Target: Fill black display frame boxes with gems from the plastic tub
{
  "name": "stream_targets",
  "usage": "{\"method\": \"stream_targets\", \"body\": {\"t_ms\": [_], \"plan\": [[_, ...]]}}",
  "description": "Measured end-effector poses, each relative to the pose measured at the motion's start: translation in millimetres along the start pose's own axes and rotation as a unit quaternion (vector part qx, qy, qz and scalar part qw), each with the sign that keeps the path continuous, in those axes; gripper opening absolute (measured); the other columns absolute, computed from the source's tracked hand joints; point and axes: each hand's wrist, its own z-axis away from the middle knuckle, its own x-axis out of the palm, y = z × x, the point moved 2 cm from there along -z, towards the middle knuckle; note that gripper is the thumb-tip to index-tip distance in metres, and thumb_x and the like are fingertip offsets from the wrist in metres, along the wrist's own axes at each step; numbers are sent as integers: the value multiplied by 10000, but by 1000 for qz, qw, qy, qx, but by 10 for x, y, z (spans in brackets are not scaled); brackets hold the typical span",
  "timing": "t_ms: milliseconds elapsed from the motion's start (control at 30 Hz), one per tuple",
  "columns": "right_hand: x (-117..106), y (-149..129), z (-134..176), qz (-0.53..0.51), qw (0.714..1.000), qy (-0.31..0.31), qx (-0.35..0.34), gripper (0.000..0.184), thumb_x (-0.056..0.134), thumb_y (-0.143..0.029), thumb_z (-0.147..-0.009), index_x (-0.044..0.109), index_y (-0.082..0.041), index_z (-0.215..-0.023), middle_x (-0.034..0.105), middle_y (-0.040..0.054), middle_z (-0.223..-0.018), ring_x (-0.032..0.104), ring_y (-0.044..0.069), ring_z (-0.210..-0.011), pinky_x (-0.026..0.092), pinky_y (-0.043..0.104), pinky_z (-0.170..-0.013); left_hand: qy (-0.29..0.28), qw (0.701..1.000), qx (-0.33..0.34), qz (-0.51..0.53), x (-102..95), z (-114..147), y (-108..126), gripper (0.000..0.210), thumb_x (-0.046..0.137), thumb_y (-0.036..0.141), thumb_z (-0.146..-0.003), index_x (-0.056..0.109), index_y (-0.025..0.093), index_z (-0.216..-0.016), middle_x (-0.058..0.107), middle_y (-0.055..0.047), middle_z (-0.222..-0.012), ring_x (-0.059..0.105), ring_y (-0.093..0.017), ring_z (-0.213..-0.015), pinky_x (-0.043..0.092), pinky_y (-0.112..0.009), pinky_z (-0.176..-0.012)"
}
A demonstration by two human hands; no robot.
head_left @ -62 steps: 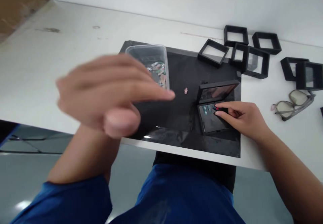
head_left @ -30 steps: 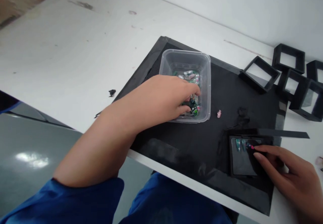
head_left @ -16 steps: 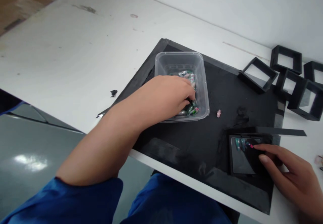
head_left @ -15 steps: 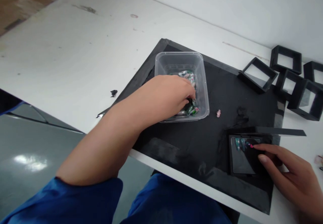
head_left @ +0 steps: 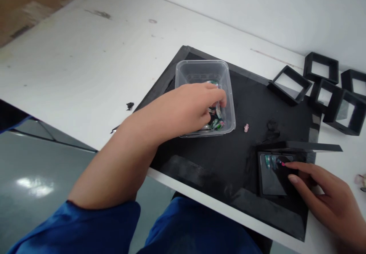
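My left hand [head_left: 197, 103] reaches over the near side of a clear plastic tub [head_left: 231, 109], its curled fingers down inside. Under them lies a pile of glossy artificial nails [head_left: 215, 123], green, silver and pink. A gap shows between thumb and fingers, with nothing visibly held. At the right, my right hand [head_left: 323, 191] rests by a small black case [head_left: 260, 177] with its lid raised. The stretched index finger touches a dark nail with a pink decoration [head_left: 282, 164], and the thumb is apart. Two green nails [head_left: 270, 161] lie beside it in the case.
Both containers stand on a black mat [head_left: 206, 166] on a white table [head_left: 85, 67]. A small pink piece [head_left: 246, 127] lies between them. Several black open frames [head_left: 290, 85] stand at the back right. A black scrap [head_left: 130, 105] lies left of the mat.
My left hand's fingers have shifted slightly right in the tub and spread farther from the thumb. My right hand keeps its index finger at the pink-decorated nail.
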Motion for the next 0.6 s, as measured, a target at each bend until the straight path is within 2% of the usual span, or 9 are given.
{"method": "stream_targets", "body": {"t_ms": [133,233,300,433,533,600], "plan": [[16,4,2,-4,1000,1,3,218,683,-438,-952,778,-268,-1049,800,34,-847,696,168,-595,563,264,-503,-5,998,-12,-59,2,15,-29,219,567,180,-863,744,245,-974,759,5,-1043,685,-212,-959,458,-320,-838],[30,36,28,5,1000,5,-2,258,664,-482,-963,767,-270,-1069,755,7,-771,642,144,-537,529,257,-473,-23,995,-27,-89,27,21,-55,227,566,224,-890,769,269,-979,781,13,-1071,695,-247,-1050,457,-390,-961],[37,56,44,14,1000,4,-4,260,652,-485,-973,754,-279,-1092,758,1,-799,652,142,-563,535,257,-492,-24,995,-28,-95,41,23,-61,235,559,238,-901,782,270,-965,790,4,-1047,707,-243,-1026,467,-384,-957],[40,62,45,11,1000,-1,-5,255,651,-476,-975,754,-276,-1093,773,6,-842,662,143,-586,542,259,-510,-10,995,-15,-96,48,28,-53,228,567,255,-905,789,244,-854,780,-19,-871,708,-205,-860,489,-325,-860],[43,59,40,7,1000,-2,-2,253,654,-472,-975,756,-272,-1092,749,2,-799,634,135,-552,518,250,-479,14,997,6,-82,29,32,-32,259,536,266,-951,788,239,-895,773,-19,-908,705,-216,-916,487,-312,-802],[50,65,46,1,1000,-8,1,247,654,-460,-978,750,-275,-1110,733,-4,-786,616,126,-542,499,238,-460,57,995,27,-72,-2,41,-7,281,507,290,-989,782,243,-956,759,-14,-933,696,-225,-974,487,-308,-783]]}}
